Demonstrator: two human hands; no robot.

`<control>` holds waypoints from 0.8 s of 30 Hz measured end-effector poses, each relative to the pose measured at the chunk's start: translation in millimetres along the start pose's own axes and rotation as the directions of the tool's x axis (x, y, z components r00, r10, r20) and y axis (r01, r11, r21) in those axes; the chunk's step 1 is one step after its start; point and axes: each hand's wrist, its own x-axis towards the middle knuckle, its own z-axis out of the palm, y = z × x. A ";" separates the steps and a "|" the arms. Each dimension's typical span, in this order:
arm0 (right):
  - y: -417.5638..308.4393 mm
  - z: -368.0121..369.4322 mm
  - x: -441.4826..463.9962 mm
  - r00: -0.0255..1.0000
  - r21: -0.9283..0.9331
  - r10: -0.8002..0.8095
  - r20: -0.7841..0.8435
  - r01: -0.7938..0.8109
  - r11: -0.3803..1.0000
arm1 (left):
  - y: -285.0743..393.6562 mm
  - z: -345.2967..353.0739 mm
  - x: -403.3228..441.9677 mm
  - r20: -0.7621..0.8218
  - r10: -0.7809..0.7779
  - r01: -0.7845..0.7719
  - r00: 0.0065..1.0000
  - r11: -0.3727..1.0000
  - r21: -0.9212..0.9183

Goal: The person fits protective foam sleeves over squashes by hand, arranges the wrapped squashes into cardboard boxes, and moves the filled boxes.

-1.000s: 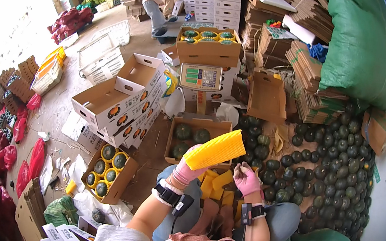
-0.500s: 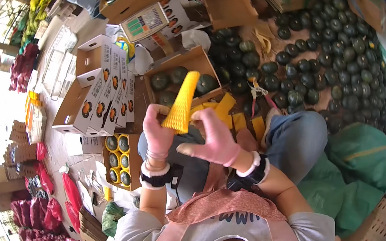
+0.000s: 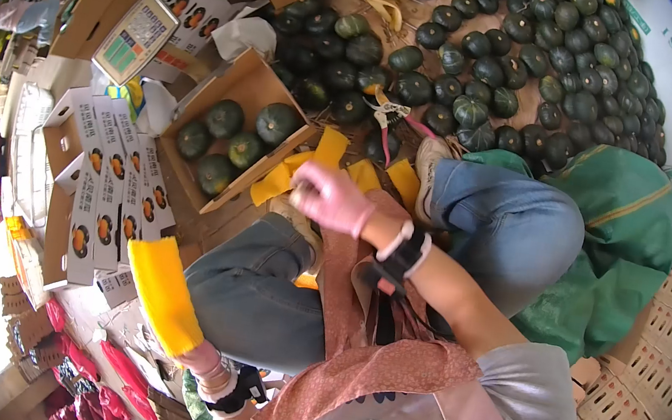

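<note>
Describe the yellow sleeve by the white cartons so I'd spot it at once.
At picture left, find the orange-printed white cartons. Below and right of them, a yellow sleeve covers most of the left hand. Unlike the yellow pieces lying beside the brown box of green squashes, it's worn over a hand.

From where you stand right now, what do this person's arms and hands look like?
The right hand wears a pink glove. Each arm has a black strap edged in white at the wrist, with a small dark box attached, and a short grey sleeve. The left hand is mostly hidden.
</note>
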 end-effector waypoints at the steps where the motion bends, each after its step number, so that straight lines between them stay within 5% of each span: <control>1: 16.2 -14.9 8.3 0.975 -0.009 0.212 -0.071 -0.213 0.977 | 10.4 -3.3 4.9 0.020 -0.073 0.075 0.997 0.991 -0.112; 2: 46.0 -22.8 17.6 0.926 -0.146 0.314 -0.208 -0.347 0.926 | 18.1 -5.2 16.1 0.062 -0.220 0.228 0.974 0.918 -0.324; 4: 88.0 -49.6 24.3 0.878 -0.210 0.403 -0.258 -0.458 0.864 | 23.5 -4.0 27.1 0.099 -0.327 0.335 0.940 0.825 -0.455; 7: 143.1 -93.5 29.5 0.795 -0.444 0.537 -0.284 -0.605 0.661 | 28.3 4.3 37.4 0.131 -0.352 0.371 0.927 0.803 -0.466; 9: 134.2 -124.4 36.1 0.628 -0.413 0.654 -0.421 -0.775 0.479 | 31.2 8.0 43.4 0.150 -0.361 0.388 0.920 0.795 -0.467; 11: 143.5 -153.4 30.6 0.560 -0.468 0.347 -0.752 -0.825 0.317 | 35.5 12.5 47.6 0.166 -0.372 0.405 0.913 0.786 -0.467; 13: 139.5 -191.3 26.1 0.307 -0.257 0.234 -0.922 -0.941 0.222 | 39.5 17.8 52.7 0.178 -0.380 0.418 0.908 0.781 -0.465; 14: 127.4 -206.2 29.7 0.260 -0.231 0.310 -0.914 -0.964 0.129 | 41.3 19.4 55.1 0.178 -0.377 0.416 0.909 0.782 -0.464; 17: 150.0 -241.3 33.2 0.259 -0.299 0.561 -0.786 -0.954 0.022 | 46.2 21.0 59.6 0.189 -0.392 0.434 0.900 0.777 -0.456; 21: 149.9 -259.1 35.1 0.353 -0.451 0.612 -0.707 -0.892 -0.006 | 46.2 16.2 62.0 0.223 -0.432 0.485 0.874 0.746 -0.457; 23: 164.4 -270.9 35.0 0.468 -0.475 0.590 -0.658 -0.866 0.158 | 46.4 9.9 60.4 0.239 -0.479 0.532 0.845 0.708 -0.464; 24: 166.9 -272.1 39.5 0.550 -0.383 0.576 -0.604 -0.835 0.395 | 49.9 8.9 59.7 0.252 -0.497 0.554 0.830 0.684 -0.474</control>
